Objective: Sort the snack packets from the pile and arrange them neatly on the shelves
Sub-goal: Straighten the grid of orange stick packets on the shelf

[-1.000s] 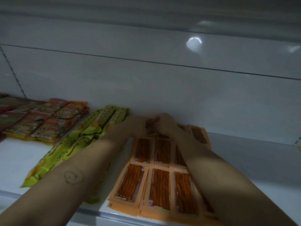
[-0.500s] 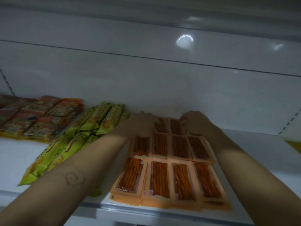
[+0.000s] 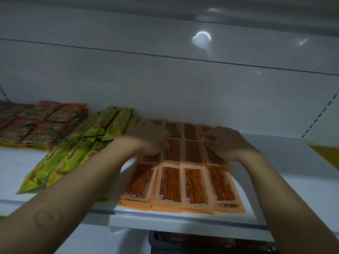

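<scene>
The white shelf point(image 3: 275, 162) runs across the view in front of a glossy white back panel point(image 3: 165, 85). At its middle lie the orange stick-snack packets point(image 3: 194, 186), flat in rows of four from front edge to back. Just left of them lie the green-yellow packets point(image 3: 73, 154), overlapping lengthwise, and further left the red-orange packets point(image 3: 42, 123). The right hand point(image 3: 230, 142) rests palm-down, fingers released, on the back orange rows. The left hand point(image 3: 149, 139) touches their left side, too blurred to tell its grip.
</scene>
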A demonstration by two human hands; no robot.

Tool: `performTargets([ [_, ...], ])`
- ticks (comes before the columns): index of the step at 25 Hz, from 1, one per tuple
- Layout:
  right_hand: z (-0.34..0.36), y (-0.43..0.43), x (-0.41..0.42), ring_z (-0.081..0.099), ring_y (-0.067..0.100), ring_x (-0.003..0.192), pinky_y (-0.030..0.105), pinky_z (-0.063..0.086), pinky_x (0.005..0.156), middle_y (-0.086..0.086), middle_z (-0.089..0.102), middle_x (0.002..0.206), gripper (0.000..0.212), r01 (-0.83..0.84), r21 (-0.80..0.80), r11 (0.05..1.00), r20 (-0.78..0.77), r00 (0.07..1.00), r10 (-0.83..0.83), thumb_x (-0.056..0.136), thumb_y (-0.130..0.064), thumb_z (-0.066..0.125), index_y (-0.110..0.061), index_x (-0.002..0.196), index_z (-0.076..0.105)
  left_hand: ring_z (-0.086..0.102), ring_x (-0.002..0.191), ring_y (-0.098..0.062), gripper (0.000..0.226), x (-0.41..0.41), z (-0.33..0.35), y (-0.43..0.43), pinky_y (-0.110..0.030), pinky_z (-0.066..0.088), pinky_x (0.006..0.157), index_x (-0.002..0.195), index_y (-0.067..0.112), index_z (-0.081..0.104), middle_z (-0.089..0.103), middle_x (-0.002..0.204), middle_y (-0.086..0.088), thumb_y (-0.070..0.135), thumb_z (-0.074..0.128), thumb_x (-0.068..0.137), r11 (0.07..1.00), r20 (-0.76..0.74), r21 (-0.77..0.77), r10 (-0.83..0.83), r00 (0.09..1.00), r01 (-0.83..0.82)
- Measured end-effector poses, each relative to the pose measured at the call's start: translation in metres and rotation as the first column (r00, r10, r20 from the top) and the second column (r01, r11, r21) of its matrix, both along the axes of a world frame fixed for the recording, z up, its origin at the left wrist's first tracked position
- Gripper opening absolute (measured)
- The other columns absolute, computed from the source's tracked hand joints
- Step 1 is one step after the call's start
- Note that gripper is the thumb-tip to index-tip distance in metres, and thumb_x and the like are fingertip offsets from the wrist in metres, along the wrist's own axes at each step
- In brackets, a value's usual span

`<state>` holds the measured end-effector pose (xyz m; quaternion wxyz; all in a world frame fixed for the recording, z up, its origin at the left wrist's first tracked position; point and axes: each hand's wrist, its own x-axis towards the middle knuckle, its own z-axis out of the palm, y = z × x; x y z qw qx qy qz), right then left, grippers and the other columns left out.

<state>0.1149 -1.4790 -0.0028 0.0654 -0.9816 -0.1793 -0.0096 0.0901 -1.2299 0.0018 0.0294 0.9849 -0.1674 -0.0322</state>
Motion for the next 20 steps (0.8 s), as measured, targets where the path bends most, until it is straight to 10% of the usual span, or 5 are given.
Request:
performTargets([
  [10,-0.034,0.018,-0.109,0.045,0.014,0.12,0.032,0.032,0.104,-0.012,0.054,0.129,0.037,-0.086,0.08,0.993,0.086,0.993,0.08,0.096,-0.044,0.048,-0.036,0.132,0.055,0.044,0.13,-0.017,0.049,-0.101,-0.024,-0.011,-0.04,0.037,0.107,0.141,0.038,0.044,0.044,0.145,0.007,0.058,0.042,0.096,0.993,0.006,0.017,0.12,0.993,-0.12],
  [14,-0.036,-0.005,-0.085,0.055,0.024,0.111,0.036,0.042,0.093,0.001,0.062,0.121,0.032,0.062,0.155,0.986,0.22,0.971,-0.095,0.095,-0.042,0.05,-0.029,0.121,0.063,0.038,0.135,-0.02,0.048,-0.107,-0.034,-0.012,-0.044,0.033,0.109,0.142,0.037,0.042,0.04,0.15,0.006,0.055,0.039,0.098,0.978,0.133,-0.07,0.206,0.969,-0.198],
  [20,-0.046,-0.013,-0.043,0.059,0.031,0.104,0.032,0.046,0.078,0.009,0.063,0.112,0.046,0.319,0.302,0.898,0.018,0.94,-0.34,0.088,-0.054,0.056,-0.021,0.12,0.061,0.063,0.102,-0.034,0.055,-0.062,-0.049,-0.008,-0.043,0.054,0.084,0.122,0.022,0.058,0.067,0.109,-0.013,0.063,0.044,0.088,0.82,0.083,-0.244,0.549,0.832,-0.517],
])
